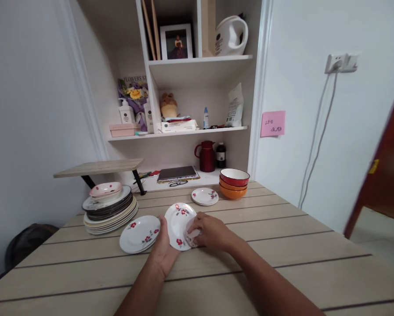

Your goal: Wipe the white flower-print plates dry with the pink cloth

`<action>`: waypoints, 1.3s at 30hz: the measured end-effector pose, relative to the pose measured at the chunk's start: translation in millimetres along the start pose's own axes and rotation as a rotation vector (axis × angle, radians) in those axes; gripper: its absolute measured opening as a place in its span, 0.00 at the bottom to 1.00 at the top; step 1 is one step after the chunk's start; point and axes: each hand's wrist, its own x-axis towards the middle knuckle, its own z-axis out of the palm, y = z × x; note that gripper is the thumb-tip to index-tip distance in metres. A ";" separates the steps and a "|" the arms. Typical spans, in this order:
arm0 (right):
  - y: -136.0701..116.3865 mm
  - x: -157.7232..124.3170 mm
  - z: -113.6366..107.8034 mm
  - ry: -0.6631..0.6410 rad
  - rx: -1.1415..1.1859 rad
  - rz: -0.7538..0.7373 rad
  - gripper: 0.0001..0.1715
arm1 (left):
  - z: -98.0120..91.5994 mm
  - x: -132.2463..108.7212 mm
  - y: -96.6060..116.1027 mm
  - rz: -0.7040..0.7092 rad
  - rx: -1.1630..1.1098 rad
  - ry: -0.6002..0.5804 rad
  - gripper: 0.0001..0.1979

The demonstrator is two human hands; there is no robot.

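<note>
A white plate with red flowers [177,221] is tilted up above the table, held at its left edge by my left hand [164,245]. The thumb lies along the rim and the other fingers are behind the plate. My right hand [211,230] presses a crumpled whitish cloth or tissue [190,232] against the plate's right side. Just left of my left hand lies a small stack of matching flowered plates [139,235]. Farther back, more small flowered plates [205,195] rest on the table.
Stacked bowls [233,191], red above orange, stand at the back right. At the left is a tall pile of plates [109,208] topped by pink-patterned bowls [106,189], beside a raised wooden stand [99,167]. Behind, a shelf unit holds a red jug [207,157] and a dark laptop [177,173].
</note>
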 end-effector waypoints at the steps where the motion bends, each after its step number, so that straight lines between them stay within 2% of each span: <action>1: 1.0 0.4 -0.1 0.028 -0.010 0.028 0.21 | -0.4 0.1 0.2 0.012 -0.005 0.006 0.35; 5: 2.7 2.0 -0.9 0.130 -0.011 0.100 0.20 | -1.8 -0.2 0.8 0.034 0.014 0.030 0.35; 8: 3.6 2.9 -2.4 0.181 -0.011 0.125 0.18 | -2.6 -0.9 0.0 -0.014 0.013 -0.009 0.32; 15: 5.0 4.8 -2.1 0.255 -0.014 0.049 0.19 | 5.4 -5.1 -6.1 -0.106 0.046 -0.043 0.28; 24: -4.5 5.3 11.8 0.215 0.041 -0.127 0.26 | 9.3 -5.1 -8.8 -0.110 0.041 -0.006 0.28; 28: -9.5 3.8 12.4 0.183 0.049 -0.184 0.26 | 8.1 -4.6 -8.5 -0.098 0.036 -0.011 0.28; 39: -9.6 1.7 9.4 0.129 0.122 -0.181 0.25 | 11.9 -5.4 -2.4 -0.007 0.035 0.024 0.28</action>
